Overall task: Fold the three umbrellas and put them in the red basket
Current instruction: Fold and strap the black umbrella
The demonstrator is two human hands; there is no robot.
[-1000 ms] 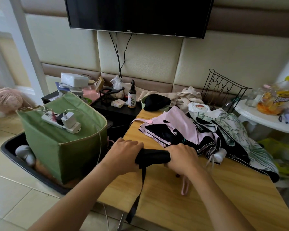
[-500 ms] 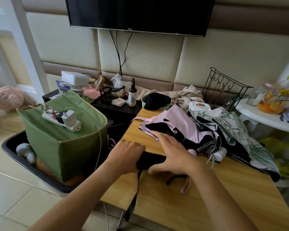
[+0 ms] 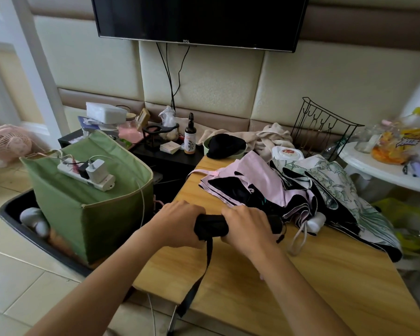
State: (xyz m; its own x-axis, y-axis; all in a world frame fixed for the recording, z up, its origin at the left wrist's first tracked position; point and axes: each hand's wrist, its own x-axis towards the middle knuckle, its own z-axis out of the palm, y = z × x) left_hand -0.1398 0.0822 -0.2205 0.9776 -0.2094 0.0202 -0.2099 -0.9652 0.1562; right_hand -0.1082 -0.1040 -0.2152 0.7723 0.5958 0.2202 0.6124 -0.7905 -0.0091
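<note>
1. Wooden tabletop point(image 3: 301, 282) fills the foreground.
2. Left hand point(image 3: 180, 220) and right hand point(image 3: 246, 225) both grip the black umbrella point(image 3: 212, 225).
3. Pink umbrella point(image 3: 255, 183) and floral umbrella point(image 3: 335, 183) lie unfolded at one o'clock.

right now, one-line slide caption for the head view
Both hands grip a rolled black umbrella over the table, strap dangling.

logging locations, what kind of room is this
Probably a lived-in home room, a bedroom or living room: a wall-mounted TV on padded wall panels, with cluttered side tables.
</note>
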